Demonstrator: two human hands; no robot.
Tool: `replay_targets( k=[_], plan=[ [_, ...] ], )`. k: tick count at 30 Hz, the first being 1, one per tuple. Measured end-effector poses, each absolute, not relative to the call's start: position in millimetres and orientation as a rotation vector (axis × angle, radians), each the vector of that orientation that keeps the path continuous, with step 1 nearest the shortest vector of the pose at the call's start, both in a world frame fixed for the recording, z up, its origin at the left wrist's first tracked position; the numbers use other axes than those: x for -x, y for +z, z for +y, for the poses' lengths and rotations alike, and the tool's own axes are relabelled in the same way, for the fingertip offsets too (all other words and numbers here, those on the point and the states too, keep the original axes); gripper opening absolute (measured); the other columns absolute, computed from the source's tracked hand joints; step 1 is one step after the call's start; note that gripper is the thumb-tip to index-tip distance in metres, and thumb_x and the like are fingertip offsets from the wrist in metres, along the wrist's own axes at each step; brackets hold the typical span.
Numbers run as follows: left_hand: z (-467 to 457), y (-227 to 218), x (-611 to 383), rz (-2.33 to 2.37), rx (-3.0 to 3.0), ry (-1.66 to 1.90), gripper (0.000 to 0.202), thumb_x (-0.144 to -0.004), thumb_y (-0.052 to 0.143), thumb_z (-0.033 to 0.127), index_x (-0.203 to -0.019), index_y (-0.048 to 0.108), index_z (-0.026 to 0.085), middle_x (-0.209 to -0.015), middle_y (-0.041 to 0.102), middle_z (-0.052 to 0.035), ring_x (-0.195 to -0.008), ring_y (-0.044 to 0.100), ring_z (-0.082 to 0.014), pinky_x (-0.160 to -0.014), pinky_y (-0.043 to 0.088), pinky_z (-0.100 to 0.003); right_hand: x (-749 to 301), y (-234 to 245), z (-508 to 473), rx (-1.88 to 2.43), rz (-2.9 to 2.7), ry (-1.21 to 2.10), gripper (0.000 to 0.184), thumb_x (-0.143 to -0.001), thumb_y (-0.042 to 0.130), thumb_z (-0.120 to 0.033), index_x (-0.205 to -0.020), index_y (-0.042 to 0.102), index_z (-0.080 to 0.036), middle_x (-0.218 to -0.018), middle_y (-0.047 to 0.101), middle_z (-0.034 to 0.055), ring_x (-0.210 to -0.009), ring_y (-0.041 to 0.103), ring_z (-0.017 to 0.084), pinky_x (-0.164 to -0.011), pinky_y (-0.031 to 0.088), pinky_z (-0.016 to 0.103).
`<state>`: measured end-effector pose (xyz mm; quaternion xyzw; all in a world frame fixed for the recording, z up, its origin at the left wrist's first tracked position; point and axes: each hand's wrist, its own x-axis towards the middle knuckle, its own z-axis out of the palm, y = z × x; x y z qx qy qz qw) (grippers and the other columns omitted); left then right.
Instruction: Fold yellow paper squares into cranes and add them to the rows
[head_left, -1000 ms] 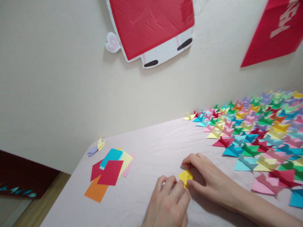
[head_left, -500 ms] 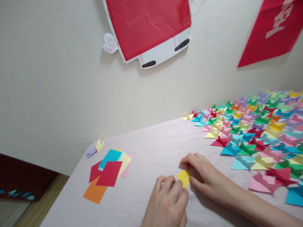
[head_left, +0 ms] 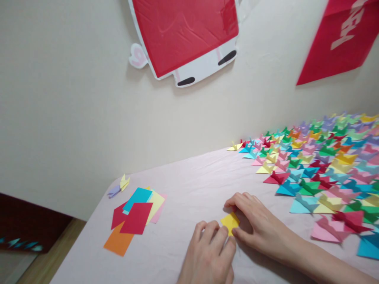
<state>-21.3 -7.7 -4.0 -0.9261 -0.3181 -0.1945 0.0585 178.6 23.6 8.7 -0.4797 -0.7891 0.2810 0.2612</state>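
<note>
A small folded piece of yellow paper [head_left: 229, 222] lies on the pale cloth surface between my hands. My left hand [head_left: 209, 250] is at its near left side, fingers bent and fingertips pressing at its edge. From the right, my right hand [head_left: 256, 221] curls around the same paper. Its thumb touches the paper's near right edge, and its bent index finger reaches over the far corner. Creases show on the paper, though the fingertips hide parts of its border.
Loose square sheets, including a red sheet [head_left: 136, 218] and an orange sheet [head_left: 119, 239], overlap at left. Behind them lie yellow [head_left: 124, 183] and purple [head_left: 114, 191] folded pieces. Rows of colourful paper cranes [head_left: 325, 181] cover the right side. A wall [head_left: 89, 118] rises behind.
My right thumb has shifted slightly left and down along the yellow paper's near right edge, uncovering more of its right side. My left hand has hardly moved.
</note>
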Motion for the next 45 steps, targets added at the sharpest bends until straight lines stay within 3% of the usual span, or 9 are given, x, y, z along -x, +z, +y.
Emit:
replay_targets(
  k=[10,15,18,22,25,28,33,39,45],
  plan=[
    [-8.0,-5.5,20.0,-1.004,2.82,-0.67,0.023,-0.08,0.054,0.013,-0.1,0.062,0.017,-0.1,0.067,-0.0068,-0.094,0.055,-0.0234,-0.084,0.045,-0.038,-185.5,4.2,27.8,1.219,-2.08,0.842,0.036,-0.073,0.043,0.0,-0.102,0.051,-0.021,-0.099,0.06,0.0072,-0.094,0.054,0.023,-0.085,0.046,0.041],
    [-8.8,-12.2,23.1,-1.036,2.829,-0.623,0.03,-0.071,0.051,0.008,-0.099,0.059,0.017,-0.136,0.055,-0.0159,-0.124,0.046,-0.0315,-0.095,0.045,-0.044,-185.9,2.9,30.2,1.205,-2.051,0.863,0.027,-0.083,0.037,-0.005,-0.098,0.052,-0.021,-0.094,0.061,0.0071,-0.09,0.056,0.022,-0.083,0.047,0.039],
    [-9.4,-11.5,24.3,-1.067,2.905,-0.512,0.038,-0.07,0.049,0.006,-0.106,0.057,0.017,-0.145,0.048,-0.0156,-0.131,0.042,-0.0328,-0.1,0.044,-0.047,-187.2,5.0,30.6,1.224,-2.019,0.909,0.021,-0.088,0.037,-0.01,-0.099,0.052,-0.021,-0.094,0.061,0.0071,-0.09,0.057,0.022,-0.083,0.048,0.039],
    [-11.1,-0.7,20.8,-1.141,2.978,-0.466,0.05,-0.073,0.048,0.006,-0.122,0.053,0.016,-0.138,0.054,-0.015,-0.124,0.048,-0.0321,-0.101,0.044,-0.049,-189.7,12.7,27.8,1.28,-2.043,0.87,0.018,-0.087,0.045,-0.012,-0.101,0.053,-0.02,-0.096,0.061,0.0069,-0.091,0.057,0.022,-0.082,0.048,0.038],
    [-12.9,11.0,15.7,-1.268,2.992,-0.421,0.054,-0.078,0.048,0.007,-0.131,0.049,0.015,-0.119,0.062,-0.0131,-0.108,0.054,-0.03,-0.094,0.047,-0.048,-190.9,20.1,21.5,1.325,-2.165,0.727,0.014,-0.087,0.046,-0.011,-0.089,0.057,-0.021,-0.092,0.062,0.0068,-0.089,0.056,0.023,-0.08,0.047,0.039],
    [-13.4,20.8,12.2,-1.378,3.005,-0.37,0.044,-0.081,0.052,0.011,-0.124,0.054,0.018,-0.109,0.062,-0.0108,-0.102,0.054,-0.0294,-0.09,0.047,-0.048,-189.6,25.6,10.8,1.373,-2.26,0.656,0.016,-0.087,0.049,-0.011,-0.083,0.061,-0.021,-0.091,0.063,0.0068,-0.09,0.056,0.024,-0.08,0.046,0.04],
    [-8.6,26.6,8.7,-1.338,3.047,-0.486,0.041,-0.086,0.056,0.014,-0.126,0.049,0.018,-0.139,0.051,-0.011,-0.125,0.045,-0.028,-0.108,0.035,-0.048,-182.1,26.3,-5.4,1.441,-2.318,0.61,0.015,-0.087,0.053,-0.012,-0.084,0.066,-0.019,-0.093,0.064,0.0074,-0.091,0.055,0.025,-0.082,0.046,0.042],
    [-2.1,20.9,-1.2,-1.487,2.976,-0.498,0.019,-0.09,0.063,0.024,-0.106,0.056,0.021,-0.109,0.061,-0.0042,-0.102,0.053,-0.024,-0.094,0.042,-0.043,-178.8,15.8,-4.8,1.339,-2.272,0.579,0.019,-0.088,0.051,-0.009,-0.091,0.066,-0.02,-0.097,0.063,0.0077,-0.093,0.055,0.025,-0.081,0.047,0.04],
    [-11.7,18.7,3.0,-1.557,2.925,-0.589,0.029,-0.082,0.075,0.033,-0.1,0.057,0.021,-0.106,0.059,-0.0039,-0.1,0.052,-0.0251,-0.089,0.042,-0.042,-182.2,10.6,-0.1,1.251,-2.178,0.635,0.018,-0.089,0.05,-0.01,-0.087,0.063,-0.022,-0.094,0.064,0.0058,-0.09,0.055,0.023,-0.08,0.047,0.039]
  ],
)
